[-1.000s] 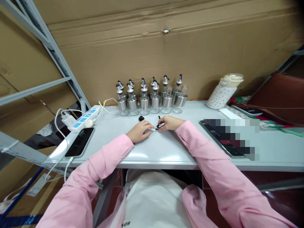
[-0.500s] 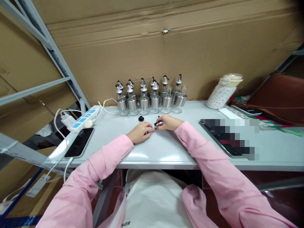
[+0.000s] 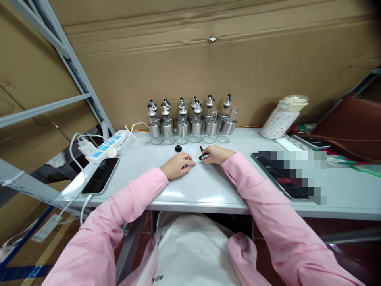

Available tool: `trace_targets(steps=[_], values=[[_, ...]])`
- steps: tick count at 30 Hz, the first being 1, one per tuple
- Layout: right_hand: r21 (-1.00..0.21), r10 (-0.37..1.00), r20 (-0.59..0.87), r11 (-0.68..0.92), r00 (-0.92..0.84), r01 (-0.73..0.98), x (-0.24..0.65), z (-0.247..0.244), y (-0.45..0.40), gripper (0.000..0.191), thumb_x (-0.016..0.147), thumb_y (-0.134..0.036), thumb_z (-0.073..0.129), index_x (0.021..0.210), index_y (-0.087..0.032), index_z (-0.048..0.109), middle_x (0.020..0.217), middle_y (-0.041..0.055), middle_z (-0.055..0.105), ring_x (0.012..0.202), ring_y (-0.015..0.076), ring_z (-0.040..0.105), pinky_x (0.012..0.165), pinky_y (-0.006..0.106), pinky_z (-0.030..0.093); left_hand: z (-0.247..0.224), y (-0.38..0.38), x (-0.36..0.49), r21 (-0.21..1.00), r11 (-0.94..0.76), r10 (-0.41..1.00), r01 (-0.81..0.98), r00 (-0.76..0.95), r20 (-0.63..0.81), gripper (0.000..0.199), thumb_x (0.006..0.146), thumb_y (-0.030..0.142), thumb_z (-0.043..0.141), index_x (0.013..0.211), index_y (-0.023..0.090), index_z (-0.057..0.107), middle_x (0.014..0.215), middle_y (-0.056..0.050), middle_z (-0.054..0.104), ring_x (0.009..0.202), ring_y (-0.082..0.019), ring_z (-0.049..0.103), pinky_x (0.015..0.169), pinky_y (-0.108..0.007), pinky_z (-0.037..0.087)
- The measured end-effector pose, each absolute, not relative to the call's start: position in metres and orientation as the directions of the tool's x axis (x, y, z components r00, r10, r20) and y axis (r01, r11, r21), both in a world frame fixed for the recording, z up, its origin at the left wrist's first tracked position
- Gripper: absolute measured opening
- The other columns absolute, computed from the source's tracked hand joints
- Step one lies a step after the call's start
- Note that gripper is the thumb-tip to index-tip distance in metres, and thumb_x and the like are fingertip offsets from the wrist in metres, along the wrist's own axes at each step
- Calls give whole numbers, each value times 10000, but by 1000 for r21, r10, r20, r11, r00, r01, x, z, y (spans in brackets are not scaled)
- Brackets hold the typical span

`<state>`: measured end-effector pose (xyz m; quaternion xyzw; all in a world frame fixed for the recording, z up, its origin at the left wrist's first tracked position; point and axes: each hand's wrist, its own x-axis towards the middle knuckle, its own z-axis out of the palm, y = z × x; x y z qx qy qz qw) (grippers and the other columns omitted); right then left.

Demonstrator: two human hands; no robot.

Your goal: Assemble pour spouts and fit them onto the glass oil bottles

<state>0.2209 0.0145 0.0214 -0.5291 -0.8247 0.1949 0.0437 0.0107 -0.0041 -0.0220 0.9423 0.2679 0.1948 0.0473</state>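
Note:
My left hand (image 3: 178,165) rests on the grey table with fingers loosely stretched and nothing visible in them. My right hand (image 3: 213,154) pinches a small black and silver pourer spout (image 3: 203,156), its dark lever pointing up, just over the tabletop. A short gap separates the two hands. Beyond my left hand lies a round black stopper (image 3: 178,148). Behind it stand glass bottles with steel sleeves (image 3: 182,129) in two rows, most topped with pourer spouts. Two front bottles at the right, one of them this steel-sleeved bottle (image 3: 228,126), have bare necks.
At the left are a power strip (image 3: 107,146) with white cables and a black phone (image 3: 101,176). On the right lie a partly blurred tablet (image 3: 272,171), a dotted flask (image 3: 279,121) and a brown bag (image 3: 351,127). A cardboard wall (image 3: 178,67) closes off the back.
My right hand has drawn slightly right with the pourer spout, away from my left fingertips. The camera view has shifted a little. My left hand stays nearly in place.

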Motion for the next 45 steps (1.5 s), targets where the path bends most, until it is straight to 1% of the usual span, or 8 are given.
trace_targets(steps=[4,9,19,26,30,35,41,45], values=[[-425,878,-226,302,-423,853,221,25,13,59,677,-133,595,648,-150,644,497,4,620,512,147,584,541,244,446,-22,-4,11,209,-848,530,487,776,341,252,881,197,497,1054,193,680,1014,-74,619,950,-195,540,901,-337,436],[-503,868,-289,222,-405,835,222,25,14,16,703,-151,628,692,-141,632,516,9,633,505,140,603,515,234,473,-22,-5,12,223,-846,534,485,776,336,259,882,192,489,1054,177,682,1014,-82,623,941,-199,534,897,-340,437],[-639,854,-303,147,-423,755,229,19,20,157,670,-222,735,718,-134,614,505,-12,618,488,112,588,512,218,495,-21,-4,11,212,-846,532,488,783,321,258,885,204,485,1060,181,672,1023,-79,620,951,-190,542,890,-322,437],[-677,883,-231,156,-409,719,236,25,21,173,693,-251,723,746,-130,612,539,-6,622,490,99,581,521,217,504,-20,0,8,235,-864,502,445,796,339,234,881,192,478,1002,162,675,1008,-84,644,952,-185,563,887,-315,453],[-664,889,-194,192,-415,722,235,25,21,183,683,-264,720,775,-137,625,515,-21,607,479,104,569,514,223,486,-20,2,4,267,-865,498,425,789,360,226,865,171,488,1003,153,666,993,-89,637,939,-175,581,873,-300,469],[-632,878,-207,217,-432,744,233,20,21,199,654,-224,716,814,-132,641,473,-39,575,463,109,556,502,222,452,-21,2,3,300,-851,521,432,772,364,226,870,171,489,1027,161,651,1011,-87,614,956,-162,581,888,-282,469],[-611,884,-180,244,-432,753,235,22,22,201,663,-270,687,809,-146,627,485,-44,568,474,111,545,534,230,430,-21,2,4,278,-858,510,431,780,362,223,873,175,489,1025,156,650,995,-89,617,961,-172,575,894,-295,466],[-635,904,-31,311,-426,707,232,29,17,184,729,-336,604,785,-167,557,500,-53,534,480,107,518,581,248,418,-20,1,4,285,-849,527,445,760,382,236,889,200,466,1043,139,635,1011,-100,612,948,-178,584,875,-305,473]])
